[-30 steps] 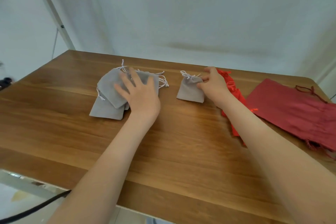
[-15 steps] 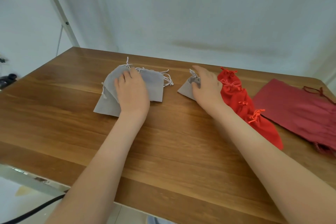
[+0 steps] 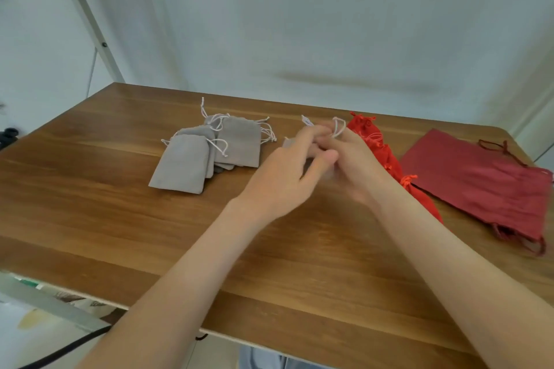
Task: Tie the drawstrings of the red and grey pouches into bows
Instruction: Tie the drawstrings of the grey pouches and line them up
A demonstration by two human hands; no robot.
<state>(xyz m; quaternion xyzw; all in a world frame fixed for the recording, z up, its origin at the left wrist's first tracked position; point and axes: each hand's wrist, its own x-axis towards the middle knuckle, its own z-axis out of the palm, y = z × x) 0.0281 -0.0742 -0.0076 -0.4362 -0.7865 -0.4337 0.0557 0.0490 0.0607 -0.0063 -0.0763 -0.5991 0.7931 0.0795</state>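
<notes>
Drawstrings (image 3: 338,127) pinched by left hand (image 3: 287,177) and right hand (image 3: 356,165), between grey pile (image 3: 192,159) and red pouches (image 3: 374,141), mid-table (image 3: 90,204).

Soft, even, bright light reaches you. Motion blur smears your left hand (image 3: 287,177) and right hand (image 3: 356,165) where they pinch the drawstring (image 3: 338,126). Only faint shadows lie on the table (image 3: 90,204) beneath them; far left, the shelf post (image 3: 90,18) bends with wide-angle distortion.

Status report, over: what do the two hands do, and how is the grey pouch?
Left hand and right hand pinch the white strings of one grey pouch, mostly hidden. No finished bow seen. Nothing blocks them.
</notes>
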